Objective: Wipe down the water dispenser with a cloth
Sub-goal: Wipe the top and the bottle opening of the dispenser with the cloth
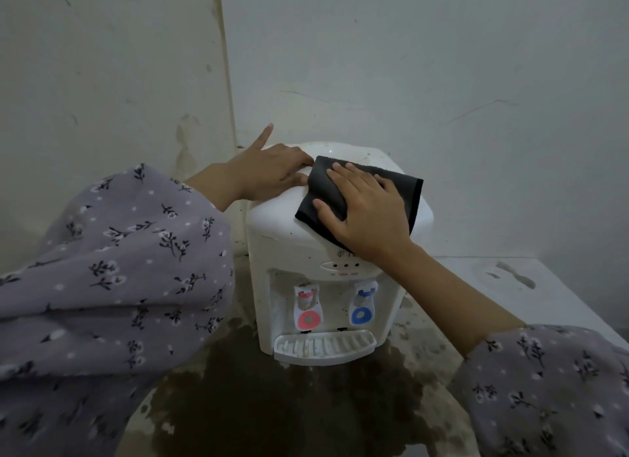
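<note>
Near edge of the surface: a dark wet patch (289,398) spreads from the lower frame edge up to the dispenser's foot. The surface's near edge is cut off by the frame. Both forearms wear grey floral sleeves; the left sleeve (112,286) covers the surface's left side, and the right sleeve (551,388) is cut off at the lower right corner.

Dispenser (272,252): white, tabletop type, stands toward the surface's far edge, close to the wall corner. Front, bottom to top:
- drip tray (325,349), slotted, with specks of dirt;
- red tap (308,312) on the left and blue tap (363,307) on the right, each with a coloured ring;
- a row of small lights (345,266), with captions under them too small to read;
- a faint mark above the lights, partly under the right wrist, not legible. No brand can be read.

Cloth (321,184): dark grey, lies on the dispenser's top, from centre to right, with its near corner hanging over the front edge. Its middle is hidden under the right hand.

Right hand (371,215): flat, fingers straight and spread, palm pressing the cloth onto the top.

Left hand (272,174): rests on the top's left edge with fingers extended, gripping nothing. The fingertips meet the cloth's left edge, and one finger is raised clear.

A white slab (510,279) lies to the dispenser's right, with its far side out of frame. Behind is a pale wall (408,65), scuffed and stained near the corner.
</note>
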